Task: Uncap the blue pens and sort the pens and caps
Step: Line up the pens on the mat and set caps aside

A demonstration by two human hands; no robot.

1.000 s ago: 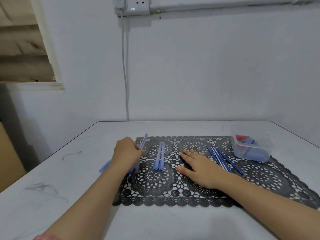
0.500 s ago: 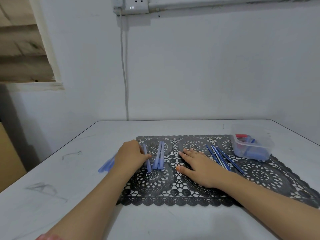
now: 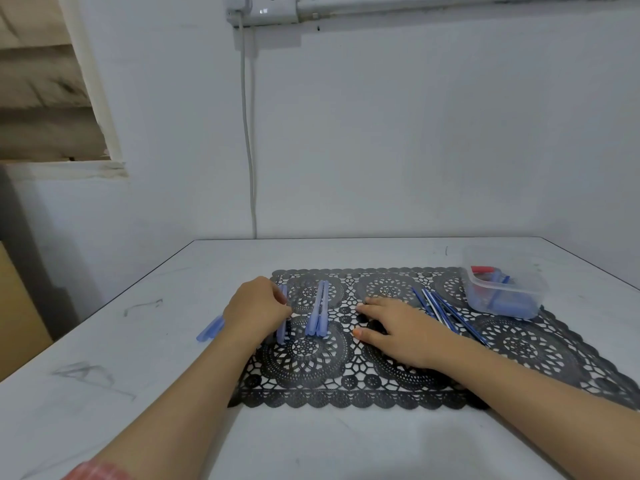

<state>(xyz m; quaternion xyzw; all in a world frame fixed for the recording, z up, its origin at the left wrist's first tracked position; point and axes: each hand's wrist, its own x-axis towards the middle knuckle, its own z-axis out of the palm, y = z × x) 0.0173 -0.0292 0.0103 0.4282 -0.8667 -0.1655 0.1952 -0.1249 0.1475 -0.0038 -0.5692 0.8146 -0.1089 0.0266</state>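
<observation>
My left hand (image 3: pixel 258 308) rests at the left edge of the black lace mat (image 3: pixel 408 393), its fingers closed on light blue pens (image 3: pixel 282 327) that lie against the mat. A pair of light blue pens (image 3: pixel 318 308) lies just right of it. More light blue pens (image 3: pixel 210 329) stick out on the table behind my left wrist. My right hand (image 3: pixel 398 327) lies flat on the mat with fingers spread, holding nothing. Several thin dark blue pens (image 3: pixel 446 311) lie fanned to its right.
A clear plastic container (image 3: pixel 504 282) with blue and red pieces inside stands at the mat's far right corner. The white table (image 3: pixel 104 393) ends at a left edge. A cable hangs down the wall (image 3: pixel 415 133) behind.
My left hand has brought its pens from tilted up at the mat's left edge down flat beside the pair. The right hand has stayed where it was.
</observation>
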